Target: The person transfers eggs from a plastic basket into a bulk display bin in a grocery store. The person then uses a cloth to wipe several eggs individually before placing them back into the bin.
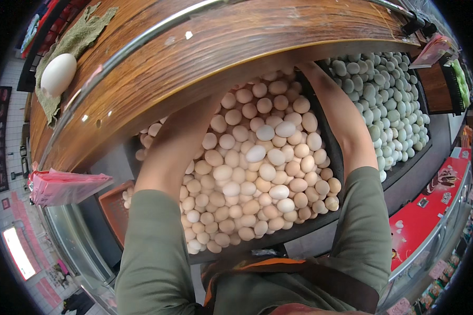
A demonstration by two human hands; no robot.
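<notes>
Both my hands are out of view beneath a wood-grain shelf (236, 35). My bare forearms reach in under its front edge, the left over the egg heap and the right along the bin's right side. Before me lies a large heap of brown eggs (250, 206) in a black bin (328, 122). Several paler, whiter eggs (256, 153) rest on top of the heap near the middle. What my fingers touch is hidden by the shelf.
Pale green-blue eggs (392, 104) fill another bin at right. A large white egg (59, 75) sits on a greenish cloth (77, 37) on the shelf. A metal rail (142, 37) crosses the shelf. Pink plastic bags (69, 187) hang at left, above an orange basket (114, 204). A red-topped counter (429, 208) stands right.
</notes>
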